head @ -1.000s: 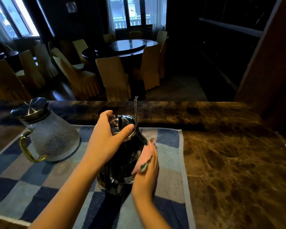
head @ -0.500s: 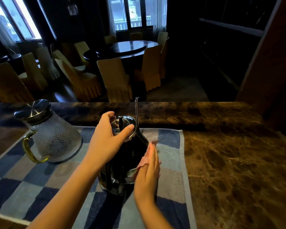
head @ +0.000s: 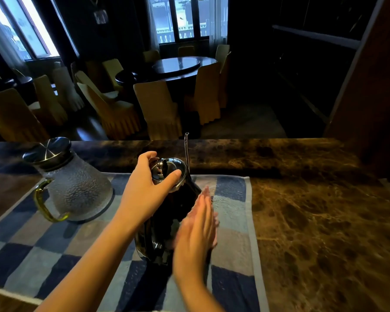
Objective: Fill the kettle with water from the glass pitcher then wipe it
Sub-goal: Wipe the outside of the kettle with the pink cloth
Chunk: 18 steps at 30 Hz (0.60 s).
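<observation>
On checked towel, left hand gripping kettle lid — right hand flat.

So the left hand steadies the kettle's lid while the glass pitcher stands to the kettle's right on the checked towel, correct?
Not quite. The head view shows the glass pitcher to the left of the kettle, not right. The left hand does rest on the lid, and both stand on the checked towel.

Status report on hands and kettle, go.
Left hand gripping dark kettle at its shiny lid. Right hand flat against kettle's side, blurred. Textured glass pitcher standing apart, left. Nothing obstructing.
</observation>
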Tool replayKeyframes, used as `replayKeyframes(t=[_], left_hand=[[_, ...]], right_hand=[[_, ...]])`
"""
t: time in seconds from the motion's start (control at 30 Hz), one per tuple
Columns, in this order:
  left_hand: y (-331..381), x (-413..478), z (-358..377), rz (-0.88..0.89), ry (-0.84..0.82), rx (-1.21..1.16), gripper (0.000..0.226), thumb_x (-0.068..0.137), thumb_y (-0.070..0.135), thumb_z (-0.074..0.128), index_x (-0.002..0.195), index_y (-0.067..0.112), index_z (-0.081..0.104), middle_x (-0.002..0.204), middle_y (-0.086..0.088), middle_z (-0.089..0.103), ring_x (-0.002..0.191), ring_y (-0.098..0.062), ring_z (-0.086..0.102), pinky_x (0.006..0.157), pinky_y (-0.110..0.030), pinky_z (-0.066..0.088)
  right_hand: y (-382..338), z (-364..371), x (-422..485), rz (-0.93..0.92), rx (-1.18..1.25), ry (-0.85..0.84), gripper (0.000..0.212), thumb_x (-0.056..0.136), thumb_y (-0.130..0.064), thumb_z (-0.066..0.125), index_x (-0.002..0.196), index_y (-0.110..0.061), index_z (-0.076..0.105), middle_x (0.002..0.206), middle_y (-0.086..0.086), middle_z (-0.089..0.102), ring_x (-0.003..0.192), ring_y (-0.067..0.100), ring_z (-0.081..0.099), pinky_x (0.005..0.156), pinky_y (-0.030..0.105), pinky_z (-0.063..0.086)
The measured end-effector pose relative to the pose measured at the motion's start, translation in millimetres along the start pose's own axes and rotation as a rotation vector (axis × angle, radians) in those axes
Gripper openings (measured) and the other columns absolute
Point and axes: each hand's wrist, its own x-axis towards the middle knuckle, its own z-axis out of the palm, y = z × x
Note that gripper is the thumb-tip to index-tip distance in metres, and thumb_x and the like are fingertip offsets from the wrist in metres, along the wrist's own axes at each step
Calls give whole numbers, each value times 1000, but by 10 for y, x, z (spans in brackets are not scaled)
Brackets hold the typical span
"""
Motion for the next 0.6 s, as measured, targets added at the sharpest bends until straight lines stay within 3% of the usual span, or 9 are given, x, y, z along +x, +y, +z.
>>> replayKeyframes(t=[0.07,0.13,0.23,0.33,0.37,0.43,0.5,0.53,0.6], left_hand=[[-5,1,-2,-3,2,-11,69,79,37,66,136,18,32,128,1,52,105,-6,47,88,-22,36],[-10,3,0,-3,5,-15,68,79,37,66,136,19,32,120,7,49,102,-3,46,81,-14,35],[-8,-5,7,-5,9,-17,69,78,37,66,136,19,32,119,8,49,101,-2,46,79,-13,35],[-4,-3,9,-8,17,-14,70,78,38,66,136,19,32,130,0,51,105,-4,45,86,-22,36],[-6,-1,9,-8,18,-13,70,78,38,66,136,19,32,132,-1,51,105,-5,45,87,-23,36],[-6,0,9,-9,14,-8,70,79,38,66,136,18,31,133,-3,51,105,-5,46,88,-23,36],[-7,-2,2,-9,9,-3,69,79,38,65,136,18,32,133,-3,51,104,-6,47,88,-23,36],[-8,-3,-2,-6,8,-3,69,79,38,65,136,18,32,132,-3,52,104,-6,47,89,-23,36],[-9,-1,-8,1,5,-6,68,79,37,65,136,18,32,131,-2,52,104,-6,47,88,-23,36]], right_hand=[[-208,78,-90,-91,15,2,54,92,-54,23,140,-60,-2,152,-31,7,145,10,15,115,51,24],[-410,83,153,-96,116,-2,47,92,-56,27,136,-63,12,143,-18,34,134,19,40,105,51,39],[-416,-62,688,-28,143,-62,38,98,-46,25,127,-50,49,103,-30,56,109,-9,51,94,31,45],[-193,-126,705,83,158,-80,38,102,-32,28,123,-34,59,119,-17,63,114,-1,54,100,38,46],[-98,-108,577,97,162,-50,38,102,-31,27,129,-36,53,131,-12,58,125,5,48,106,39,41],[-2,-40,201,83,86,4,41,101,-38,21,141,-48,25,153,-20,28,144,3,15,119,35,16],[-100,33,-136,7,30,-24,50,96,-51,15,141,-57,-5,154,-32,-9,141,-7,-15,116,27,-7],[-181,60,-217,-66,27,-50,55,94,-53,16,140,-57,-13,151,-34,-17,139,-7,-19,114,22,-12],[-341,89,-108,-191,64,-44,58,94,-48,23,139,-59,-12,150,-38,-14,140,-9,-14,112,13,-12]])
